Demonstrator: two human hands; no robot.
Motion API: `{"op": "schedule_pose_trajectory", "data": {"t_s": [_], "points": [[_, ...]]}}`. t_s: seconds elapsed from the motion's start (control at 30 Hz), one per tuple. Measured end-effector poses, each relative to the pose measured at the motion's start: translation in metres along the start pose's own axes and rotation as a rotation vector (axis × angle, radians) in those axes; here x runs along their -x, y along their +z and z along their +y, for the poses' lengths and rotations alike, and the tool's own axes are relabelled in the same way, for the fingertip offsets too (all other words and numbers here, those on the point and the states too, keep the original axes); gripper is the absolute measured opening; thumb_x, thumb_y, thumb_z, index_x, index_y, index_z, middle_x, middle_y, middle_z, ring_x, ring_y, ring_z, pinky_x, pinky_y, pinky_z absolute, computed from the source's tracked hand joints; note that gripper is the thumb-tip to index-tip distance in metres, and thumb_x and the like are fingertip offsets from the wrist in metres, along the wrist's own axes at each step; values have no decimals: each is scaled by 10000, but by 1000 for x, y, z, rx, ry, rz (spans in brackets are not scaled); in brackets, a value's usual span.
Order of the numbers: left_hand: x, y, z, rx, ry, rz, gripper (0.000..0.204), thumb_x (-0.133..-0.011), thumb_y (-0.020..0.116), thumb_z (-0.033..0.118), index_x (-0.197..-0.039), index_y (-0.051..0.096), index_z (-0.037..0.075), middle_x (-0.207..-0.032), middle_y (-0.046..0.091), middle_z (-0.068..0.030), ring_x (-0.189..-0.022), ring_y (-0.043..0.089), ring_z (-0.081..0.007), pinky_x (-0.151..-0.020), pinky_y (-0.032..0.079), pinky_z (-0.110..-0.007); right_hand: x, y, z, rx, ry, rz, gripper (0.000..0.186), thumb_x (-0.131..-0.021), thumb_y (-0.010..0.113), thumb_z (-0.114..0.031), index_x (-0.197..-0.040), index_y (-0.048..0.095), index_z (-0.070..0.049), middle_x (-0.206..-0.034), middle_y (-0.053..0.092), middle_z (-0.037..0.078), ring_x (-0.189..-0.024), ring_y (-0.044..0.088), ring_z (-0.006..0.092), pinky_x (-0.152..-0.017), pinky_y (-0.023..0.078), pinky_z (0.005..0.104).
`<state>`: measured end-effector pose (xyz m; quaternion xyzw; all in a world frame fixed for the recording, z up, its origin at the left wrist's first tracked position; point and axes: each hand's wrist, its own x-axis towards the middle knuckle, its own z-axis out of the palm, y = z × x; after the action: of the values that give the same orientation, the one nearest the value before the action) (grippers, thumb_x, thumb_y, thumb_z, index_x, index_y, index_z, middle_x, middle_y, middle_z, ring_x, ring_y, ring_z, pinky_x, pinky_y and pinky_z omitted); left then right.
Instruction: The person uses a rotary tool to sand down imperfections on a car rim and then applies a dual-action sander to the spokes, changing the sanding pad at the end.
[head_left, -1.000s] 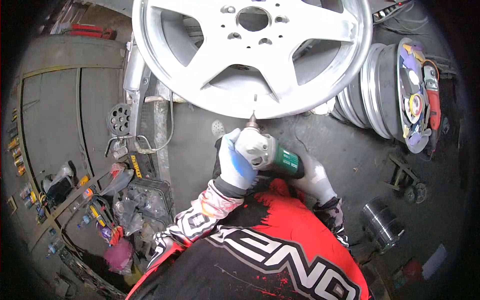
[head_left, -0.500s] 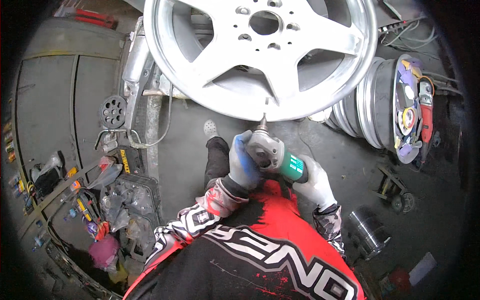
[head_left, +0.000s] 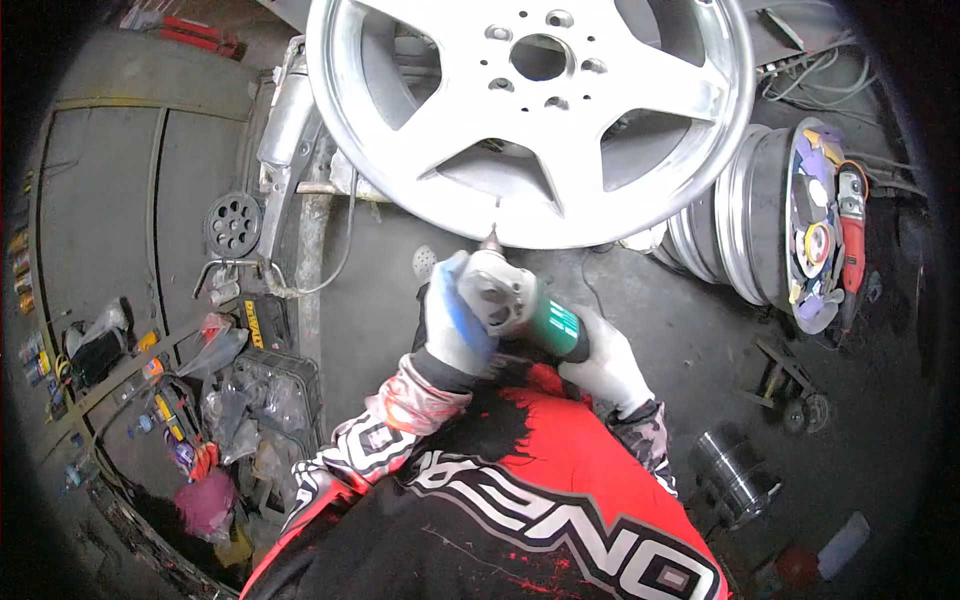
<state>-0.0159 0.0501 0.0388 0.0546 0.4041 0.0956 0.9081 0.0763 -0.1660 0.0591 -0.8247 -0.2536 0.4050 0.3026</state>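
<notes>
Our gloved left hand (head_left: 458,318) wraps the grey head of the green power tool (head_left: 528,305); our right hand (head_left: 608,362) grips its rear end. Its thin bit (head_left: 497,212) points at the silver wheel's (head_left: 550,120) near edge; we cannot tell whether they touch. A loosened grip could let it skid and gouge the metal. Rightward, a red grinder (head_left: 852,230) lies beside another wheel (head_left: 765,215).

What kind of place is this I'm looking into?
Most likely a wheel repair workshop: a large silver alloy wheel faces the green power tool, and at right stand another wheel rim and a red power tool.
</notes>
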Motion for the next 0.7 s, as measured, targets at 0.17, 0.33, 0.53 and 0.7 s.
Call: {"op": "schedule_pose_trajectory", "data": {"t_s": [0.17,0.33,0.53,0.7], "points": [[-4,18,-19,-54,-58,-170,365,-1025,480,385,-1003,695,91,-893,713,-77,-860,700,-223,-826,545,-361,24,-12,-3,-50,81,34,678,-669,773,-119,-1318,583,-65,-1203,677,220,-1145,652,421,-978,532,460],[-6,-2,12,-87,14,-108,400,-999,504,398,-1098,681,53,-1014,730,-124,-930,715,-298,-896,564,-434,0,6,-6,-65,5,-5,727,-676,787,-135,-1364,562,-75,-1223,674,214,-1173,644,407,-992,524,451],[21,2,44,-6,76,-170,374,-1006,521,402,-1090,678,74,-1011,730,-102,-931,716,-289,-857,588,-434,-22,36,-6,-70,-315,108,700,-683,803,-150,-1332,548,-92,-1226,664,203,-1163,632,409,-1006,515,472],[73,80,6,-131,164,-216,332,-1039,526,304,-1224,653,59,-1138,725,-104,-1067,693,-277,-961,547,-423,18,18,-36,-186,-295,316,662,-732,808,-170,-1331,541,-77,-1183,682,202,-1124,664,416,-958,547,474]]}}
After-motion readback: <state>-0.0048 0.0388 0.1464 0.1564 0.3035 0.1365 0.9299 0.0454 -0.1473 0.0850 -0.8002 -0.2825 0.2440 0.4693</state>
